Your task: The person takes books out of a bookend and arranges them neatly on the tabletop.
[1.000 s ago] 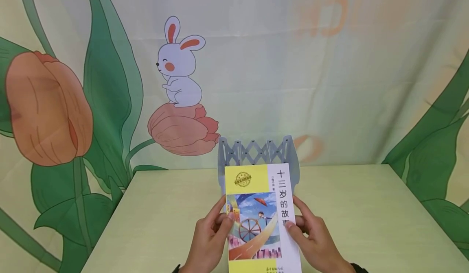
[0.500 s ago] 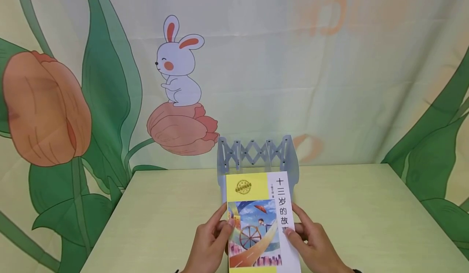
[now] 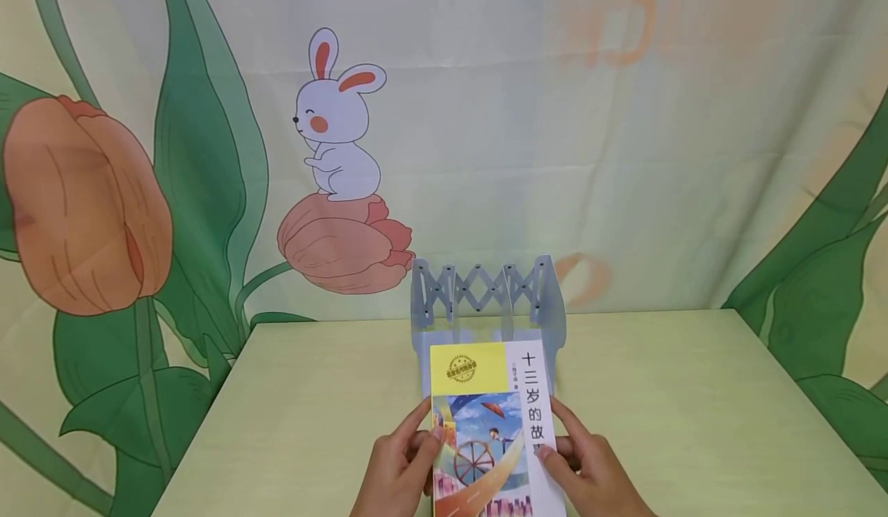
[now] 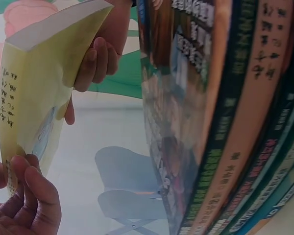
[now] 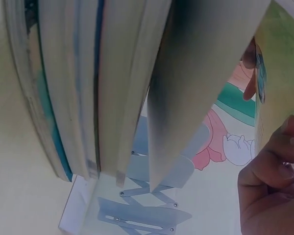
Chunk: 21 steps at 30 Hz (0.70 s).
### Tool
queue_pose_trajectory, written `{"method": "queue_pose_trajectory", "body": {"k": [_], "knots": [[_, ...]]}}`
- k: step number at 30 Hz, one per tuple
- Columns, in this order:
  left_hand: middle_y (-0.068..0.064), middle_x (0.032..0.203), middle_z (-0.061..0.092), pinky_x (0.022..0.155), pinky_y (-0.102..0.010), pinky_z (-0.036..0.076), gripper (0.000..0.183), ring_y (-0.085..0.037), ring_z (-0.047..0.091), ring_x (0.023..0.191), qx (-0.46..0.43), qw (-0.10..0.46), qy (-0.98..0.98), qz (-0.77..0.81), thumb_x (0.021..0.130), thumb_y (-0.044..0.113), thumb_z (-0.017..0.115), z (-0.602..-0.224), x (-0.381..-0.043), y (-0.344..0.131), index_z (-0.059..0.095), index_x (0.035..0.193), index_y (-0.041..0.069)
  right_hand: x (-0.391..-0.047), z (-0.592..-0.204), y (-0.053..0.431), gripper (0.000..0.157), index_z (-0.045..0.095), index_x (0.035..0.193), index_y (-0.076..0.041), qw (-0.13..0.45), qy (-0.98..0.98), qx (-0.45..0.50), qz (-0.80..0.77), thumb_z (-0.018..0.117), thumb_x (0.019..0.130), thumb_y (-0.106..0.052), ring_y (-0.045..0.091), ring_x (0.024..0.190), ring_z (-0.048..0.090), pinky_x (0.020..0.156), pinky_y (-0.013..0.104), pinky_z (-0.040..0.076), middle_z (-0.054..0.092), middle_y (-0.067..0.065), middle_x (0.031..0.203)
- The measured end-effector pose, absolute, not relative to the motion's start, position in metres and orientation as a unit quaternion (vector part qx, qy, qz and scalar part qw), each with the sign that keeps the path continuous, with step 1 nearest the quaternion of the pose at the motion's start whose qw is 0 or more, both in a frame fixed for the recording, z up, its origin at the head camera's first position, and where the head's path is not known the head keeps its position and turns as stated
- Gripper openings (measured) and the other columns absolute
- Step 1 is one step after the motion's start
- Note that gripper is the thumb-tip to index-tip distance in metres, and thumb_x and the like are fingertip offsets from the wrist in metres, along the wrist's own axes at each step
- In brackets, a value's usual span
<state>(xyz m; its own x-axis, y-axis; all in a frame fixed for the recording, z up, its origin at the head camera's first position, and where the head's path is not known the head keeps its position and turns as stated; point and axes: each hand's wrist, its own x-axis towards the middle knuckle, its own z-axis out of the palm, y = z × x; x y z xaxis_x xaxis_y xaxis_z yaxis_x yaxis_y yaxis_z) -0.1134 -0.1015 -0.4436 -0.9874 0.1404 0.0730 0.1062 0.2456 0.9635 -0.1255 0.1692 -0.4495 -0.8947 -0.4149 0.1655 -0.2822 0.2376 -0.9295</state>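
Both hands hold one paperback book with a yellow and white cover and a painted wheel and road. My left hand pinches its left edge, thumb on the front cover. The right edge is gripped by my right hand, again thumb in front. In the left wrist view the yellow back of the book shows, with fingers curled against it. A grey-blue folding bookend stands behind the book, its lower part partly covered.
Several books stand in a row close to the hands, seen in both wrist views; the head view does not show them. The pale table meets a curtain printed with tulips and a rabbit at the back.
Both hands have drawn the book down in the head view, towards the person. More of the bookend behind it now shows. The grip looks the same.
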Motion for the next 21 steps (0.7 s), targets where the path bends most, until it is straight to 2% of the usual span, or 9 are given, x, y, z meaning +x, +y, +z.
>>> {"method": "queue_pose_trajectory", "body": {"k": [5,13,21], "knots": [[-0.004,0.063,0.056,0.044,-0.022,0.037,0.057,-0.006,0.046,0.043,0.073,0.027,0.794,0.603,0.102,0.029,0.053,-0.447,-0.112,-0.102,0.039,0.149,-0.001,-0.124,-0.454,0.169,0.060,0.022,0.154,-0.004,0.075,0.781,-0.216,-0.581,0.050,0.102,-0.011,0.008,0.072,0.071,0.062,0.028,0.057,0.074,0.021,0.102],[-0.002,0.060,0.056,0.045,-0.023,0.042,0.057,-0.005,0.046,0.042,0.067,0.038,0.803,0.590,0.102,0.030,0.053,-0.456,-0.109,-0.102,0.040,0.148,-0.001,-0.122,-0.461,0.170,0.065,0.019,0.156,-0.005,0.123,0.779,-0.199,-0.581,0.052,0.102,-0.018,0.009,0.076,0.071,0.065,0.026,0.057,0.072,0.023,0.108],[0.002,0.059,0.053,0.044,-0.022,0.040,0.057,-0.002,0.041,0.041,0.067,0.038,0.808,0.584,0.102,0.032,0.052,-0.462,-0.108,-0.103,0.041,0.147,-0.002,-0.122,-0.464,0.170,0.066,0.017,0.155,-0.003,0.139,0.780,-0.203,-0.576,0.052,0.102,-0.020,0.008,0.077,0.072,0.065,0.026,0.057,0.072,0.023,0.108]]}}
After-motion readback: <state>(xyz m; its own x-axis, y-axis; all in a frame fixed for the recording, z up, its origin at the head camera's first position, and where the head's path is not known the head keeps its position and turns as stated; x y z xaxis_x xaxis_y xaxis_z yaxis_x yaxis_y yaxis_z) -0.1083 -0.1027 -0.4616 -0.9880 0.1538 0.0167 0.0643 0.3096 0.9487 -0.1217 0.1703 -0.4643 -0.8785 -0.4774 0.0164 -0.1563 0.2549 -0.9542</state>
